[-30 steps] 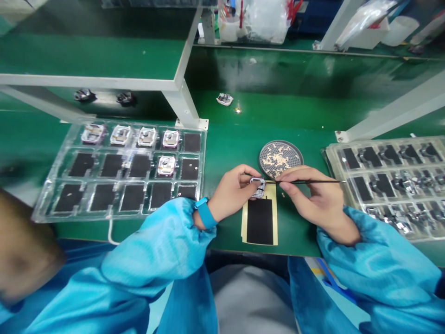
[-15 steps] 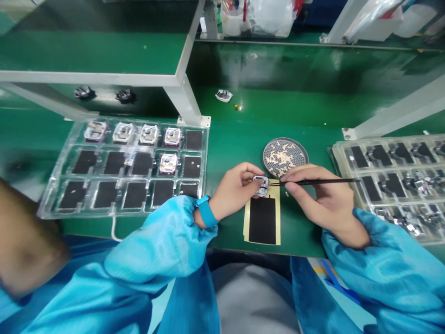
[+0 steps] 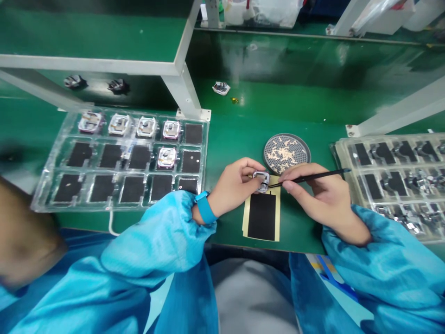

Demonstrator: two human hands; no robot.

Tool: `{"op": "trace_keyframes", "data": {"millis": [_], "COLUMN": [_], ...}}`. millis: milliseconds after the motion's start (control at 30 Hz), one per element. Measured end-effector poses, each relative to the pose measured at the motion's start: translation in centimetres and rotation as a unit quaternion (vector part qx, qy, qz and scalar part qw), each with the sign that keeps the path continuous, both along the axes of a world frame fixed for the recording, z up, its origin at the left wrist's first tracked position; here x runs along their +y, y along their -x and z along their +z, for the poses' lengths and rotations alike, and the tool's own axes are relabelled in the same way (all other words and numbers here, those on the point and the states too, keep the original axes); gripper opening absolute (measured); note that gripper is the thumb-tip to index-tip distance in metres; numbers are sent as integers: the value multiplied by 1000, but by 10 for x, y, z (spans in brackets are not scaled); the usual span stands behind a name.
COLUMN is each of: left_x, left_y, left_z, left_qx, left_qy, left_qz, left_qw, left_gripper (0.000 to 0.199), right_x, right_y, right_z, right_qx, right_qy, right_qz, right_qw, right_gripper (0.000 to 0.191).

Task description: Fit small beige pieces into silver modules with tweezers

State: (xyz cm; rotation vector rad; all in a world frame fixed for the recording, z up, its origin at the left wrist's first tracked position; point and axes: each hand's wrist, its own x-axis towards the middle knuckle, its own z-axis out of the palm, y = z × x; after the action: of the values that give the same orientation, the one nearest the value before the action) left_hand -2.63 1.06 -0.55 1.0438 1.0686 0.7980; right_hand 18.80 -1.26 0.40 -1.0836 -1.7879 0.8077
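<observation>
From where I stand, I see the left hand (image 3: 239,182) with its fingers closed on a small case (image 3: 263,179), the thumb lying over one side of it. The case is just above the far end of the yellow paper (image 3: 277,218), on which there is a black sheet (image 3: 262,217). The fingers of the right hand (image 3: 318,192) grasp dark tweezers (image 3: 309,178), a little tilted, and the tips are at the right edge of the case. Whether they touch it, or pinch some tiny part, I cannot tell.

To do this step well, I think the left fingers should press only on the frame, and the thumb should leave the inside open to the eyes. The tweezers ask for a light grip, like for a pen, so that the tips do not tremble. A hard push could scratch the frame or slip into the thumb.

Just behind the hands, on the green counter (image 3: 236,134), is a round dish (image 3: 303,149) with pale bits (image 3: 283,153). The right fingers are very near to its rim, so the hand should turn with care and not knock it.
</observation>
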Motion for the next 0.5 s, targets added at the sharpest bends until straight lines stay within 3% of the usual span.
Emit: {"op": "trace_keyframes", "data": {"millis": [267,433,500], "left_x": [-2,1,3], "left_y": [-1,2,3], "left_z": [1,1,0], "left_qx": [-14,-26,-33], "left_qy": [-27,-56,-54], "left_qz": [12,23,23], "left_qw": [999,998,998], "left_gripper": [17,17,17], "right_x": [2,3,1], "right_y": [2,-3,-4], "right_z": [5,14,17], "right_qx": [55,96,97], "right_qy": [110,189,187], "right_qz": [-7,54,58], "right_qw": [992,976,976], "right_gripper": [13,13,12]}}
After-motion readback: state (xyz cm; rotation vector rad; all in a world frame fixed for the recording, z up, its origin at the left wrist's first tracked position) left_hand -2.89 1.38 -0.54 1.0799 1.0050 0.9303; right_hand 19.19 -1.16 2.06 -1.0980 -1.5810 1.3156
